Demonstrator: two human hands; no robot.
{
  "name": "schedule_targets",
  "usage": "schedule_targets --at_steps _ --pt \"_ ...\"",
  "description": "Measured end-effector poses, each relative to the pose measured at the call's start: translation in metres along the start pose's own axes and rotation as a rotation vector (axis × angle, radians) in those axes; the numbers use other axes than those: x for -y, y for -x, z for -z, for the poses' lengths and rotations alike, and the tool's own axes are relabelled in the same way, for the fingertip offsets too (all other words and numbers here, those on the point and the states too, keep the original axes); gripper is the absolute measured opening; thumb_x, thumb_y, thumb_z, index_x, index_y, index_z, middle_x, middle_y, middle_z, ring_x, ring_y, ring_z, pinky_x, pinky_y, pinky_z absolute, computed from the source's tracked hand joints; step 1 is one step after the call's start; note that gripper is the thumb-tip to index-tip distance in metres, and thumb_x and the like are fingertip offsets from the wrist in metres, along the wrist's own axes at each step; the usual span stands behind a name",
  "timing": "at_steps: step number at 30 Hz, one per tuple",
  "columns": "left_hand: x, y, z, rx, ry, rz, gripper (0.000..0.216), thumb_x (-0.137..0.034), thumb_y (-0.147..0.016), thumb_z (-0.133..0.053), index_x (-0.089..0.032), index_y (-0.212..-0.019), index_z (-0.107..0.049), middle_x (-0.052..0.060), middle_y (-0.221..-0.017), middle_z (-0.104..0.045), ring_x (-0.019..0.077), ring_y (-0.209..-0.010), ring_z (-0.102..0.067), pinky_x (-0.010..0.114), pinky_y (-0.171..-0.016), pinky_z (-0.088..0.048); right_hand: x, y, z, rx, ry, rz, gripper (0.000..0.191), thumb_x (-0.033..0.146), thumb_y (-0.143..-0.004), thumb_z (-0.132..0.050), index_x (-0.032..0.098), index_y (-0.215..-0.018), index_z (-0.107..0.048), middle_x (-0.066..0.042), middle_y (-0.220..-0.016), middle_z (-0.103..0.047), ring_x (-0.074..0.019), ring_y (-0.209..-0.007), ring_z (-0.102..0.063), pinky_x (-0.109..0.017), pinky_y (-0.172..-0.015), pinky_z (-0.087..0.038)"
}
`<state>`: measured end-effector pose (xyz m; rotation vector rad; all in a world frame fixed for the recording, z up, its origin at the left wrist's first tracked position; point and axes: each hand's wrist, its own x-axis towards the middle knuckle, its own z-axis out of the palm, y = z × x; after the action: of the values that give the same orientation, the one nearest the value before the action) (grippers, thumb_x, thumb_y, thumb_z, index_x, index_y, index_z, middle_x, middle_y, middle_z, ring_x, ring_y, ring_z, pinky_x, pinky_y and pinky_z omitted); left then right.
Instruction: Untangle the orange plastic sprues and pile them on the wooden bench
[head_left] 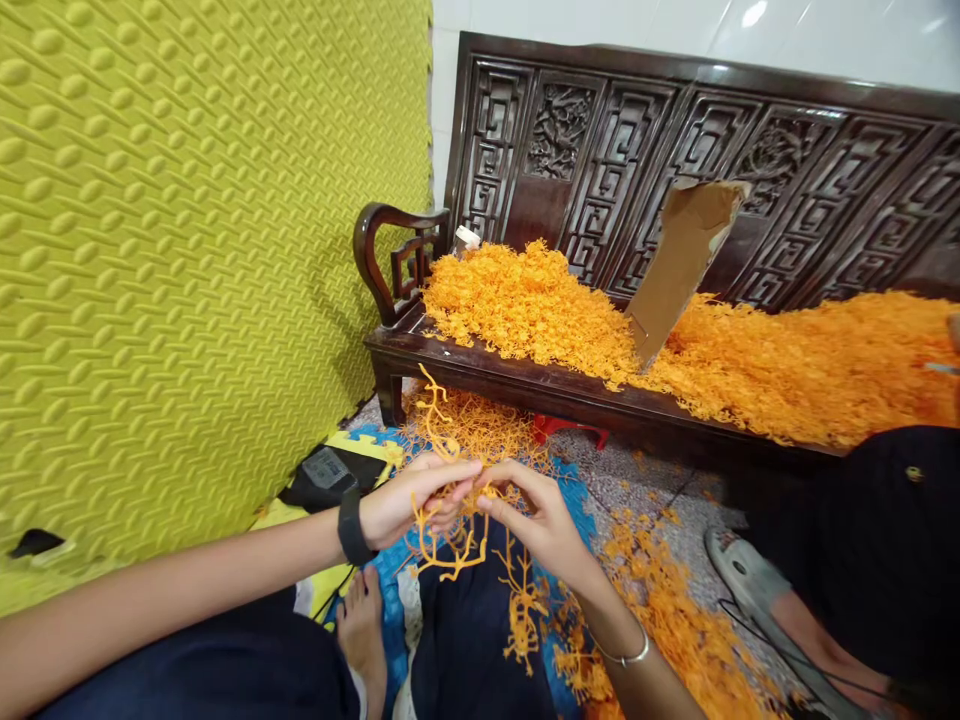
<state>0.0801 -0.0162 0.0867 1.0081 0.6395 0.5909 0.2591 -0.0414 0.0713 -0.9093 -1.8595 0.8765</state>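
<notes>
Nearest the camera, the left hand point(409, 500) and the right hand point(536, 520) meet over the lap, both pinched shut on one tangled orange plastic strip point(450, 545) that hangs between and below the fingertips, branching like a sprue. A black wristband point(351, 525) sits on the left wrist, a thin bangle point(626, 655) on the right. Loose orange scraps point(660, 600) lie scattered over the floor mat point(390, 600) just beyond the knees. Farther back, a dark carved wooden bench point(525, 385) carries a large heap of orange pieces point(750, 360), with a cardboard sheet point(679, 265) stuck upright in it. Judging by that heap, much sorting looks done, though scraps on the floor remain.
</notes>
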Motion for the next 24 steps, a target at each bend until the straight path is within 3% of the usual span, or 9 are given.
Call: schedule_targets --at_steps 3,9,12,15,16,18,20,21,24 --pt "0.0 0.001 -0.001 0.027 -0.02 0.031 0.044 -0.041 -0.081 -0.053 -0.016 -0.048 -0.037 -0.009 -0.035 -0.027 0.0038 -0.032 -0.025 0.018 -0.039 -0.024 0.001 0.002 0.001 0.004 -0.098 -0.081 0.011 0.028 -0.08 -0.059 0.018 -0.081 -0.064 -0.003 -0.079 -0.063 -0.0145 -0.076 -0.057 -0.026 -0.073 -0.043" --pt "-0.001 0.007 -0.011 0.209 0.01 0.118 0.041 -0.038 -0.077 -0.057 -0.016 -0.047 -0.039 -0.009 -0.035 -0.027 0.0046 -0.031 -0.027 0.019 -0.036 -0.022 0.003 0.011 0.002 -0.083 -0.503 -0.311 0.011 0.025 -0.067 -0.07 0.017 -0.065 -0.063 -0.001 -0.069 -0.062 -0.0118 -0.064 -0.055 -0.022 -0.059 -0.042" --pt "-0.007 0.015 -0.004 0.209 0.03 0.075 0.048 -0.038 -0.077 -0.057 -0.017 -0.041 -0.034 -0.008 -0.033 -0.024 0.0045 -0.029 -0.025 0.02 -0.035 -0.018 0.001 0.022 0.032 -0.292 -0.582 -0.258 0.01 0.022 -0.063 -0.071 0.017 -0.064 -0.062 0.0 -0.066 -0.058 -0.0095 -0.058 -0.051 -0.019 -0.052 -0.04" --pt "-0.015 0.025 0.011 0.128 0.061 -0.043 0.051 -0.039 -0.08 -0.054 -0.017 -0.04 -0.029 -0.007 -0.033 -0.024 0.0045 -0.03 -0.025 0.02 -0.036 -0.019 -0.009 0.04 0.075 -0.566 -0.469 -0.208 0.01 0.025 -0.064 -0.071 0.018 -0.068 -0.064 0.0 -0.069 -0.056 -0.0076 -0.056 -0.049 -0.018 -0.05 -0.04" --pt "-0.017 0.028 0.016 0.095 0.067 -0.08 0.051 -0.039 -0.081 -0.053 -0.017 -0.041 -0.03 -0.007 -0.034 -0.024 0.0048 -0.031 -0.027 0.02 -0.037 -0.021 -0.013 0.045 0.086 -0.567 -0.385 -0.252 0.011 0.027 -0.066 -0.07 0.018 -0.072 -0.066 -0.001 -0.071 -0.058 -0.0082 -0.057 -0.05 -0.019 -0.052 -0.041" --pt "-0.019 0.031 0.022 0.048 0.084 -0.121 0.049 -0.038 -0.082 -0.052 -0.017 -0.043 -0.033 -0.007 -0.035 -0.024 0.0052 -0.032 -0.028 0.02 -0.038 -0.023 -0.025 0.046 0.1 -0.419 -0.2 -0.396 0.017 0.029 -0.068 -0.069 0.017 -0.08 -0.069 -0.005 -0.076 -0.063 -0.0116 -0.063 -0.055 -0.022 -0.057 -0.045" --pt "-0.017 0.031 0.023 0.025 0.106 -0.124 0.045 -0.037 -0.082 -0.053 -0.016 -0.045 -0.036 -0.008 -0.036 -0.023 0.0054 -0.032 -0.027 0.02 -0.038 -0.024 -0.037 0.03 0.109 -0.27 -0.054 -0.488 0.023 0.03 -0.067 -0.069 0.015 -0.085 -0.069 -0.007 -0.079 -0.067 -0.0158 -0.07 -0.06 -0.026 -0.064 -0.047" --pt "-0.016 0.03 0.023 0.021 0.116 -0.12 0.043 -0.036 -0.082 -0.052 -0.016 -0.047 -0.037 -0.009 -0.036 -0.022 0.0054 -0.032 -0.026 0.019 -0.037 -0.024 -0.043 0.015 0.114 -0.259 0.001 -0.489 0.026 0.031 -0.066 -0.069 0.013 -0.086 -0.069 -0.009 -0.082 -0.067 -0.0171 -0.073 -0.061 -0.027 -0.067 -0.048" --pt "-0.012 0.026 0.02 0.032 0.135 -0.107 0.041 -0.034 -0.084 -0.05 -0.016 -0.049 -0.039 -0.009 -0.037 -0.022 0.0054 -0.032 -0.025 0.019 -0.037 -0.025 -0.058 -0.043 0.14 -0.455 0.119 -0.373 0.042 0.032 -0.067 -0.066 0.008 -0.101 -0.063 -0.016 -0.107 -0.061 -0.0176 -0.09 -0.061 -0.026 -0.078 -0.046"
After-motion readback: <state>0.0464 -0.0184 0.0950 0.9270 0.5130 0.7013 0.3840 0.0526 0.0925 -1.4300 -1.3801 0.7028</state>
